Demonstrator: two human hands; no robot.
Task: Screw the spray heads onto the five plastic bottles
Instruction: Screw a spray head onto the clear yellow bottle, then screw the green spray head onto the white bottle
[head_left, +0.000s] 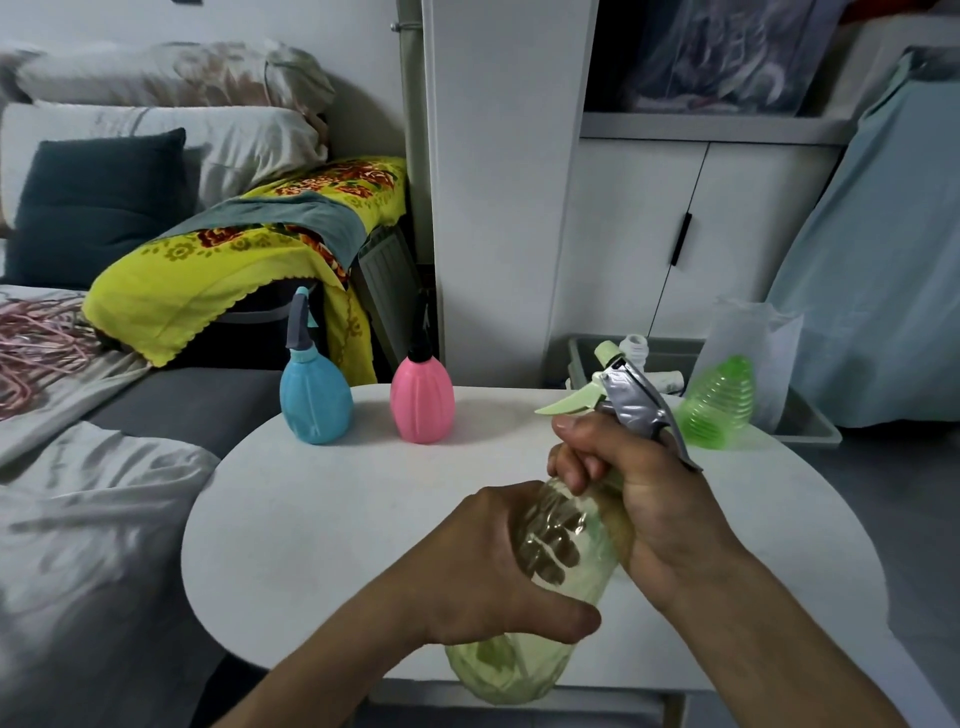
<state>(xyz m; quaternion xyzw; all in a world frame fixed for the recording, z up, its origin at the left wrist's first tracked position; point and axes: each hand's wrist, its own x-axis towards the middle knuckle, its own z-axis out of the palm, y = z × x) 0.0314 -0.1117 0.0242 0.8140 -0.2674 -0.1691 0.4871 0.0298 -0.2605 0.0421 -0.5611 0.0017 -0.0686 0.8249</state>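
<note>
Your right-hand fingers (574, 457) clamp the pale green spray head (618, 397)'s collar; your left hand (498, 566) grips the translucent yellow plastic bottle (561, 587). Third head threading; tighten fully.

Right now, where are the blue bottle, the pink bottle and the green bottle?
blue bottle (316, 402), head view, middle of its round body
pink bottle (422, 402), head view, middle of its round body
green bottle (719, 402), head view, its ribbed side

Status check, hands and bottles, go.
Left hand grips yellow bottle; right hand on its spray head. Blue bottle, pink bottle capped. Nothing in the way.
</note>
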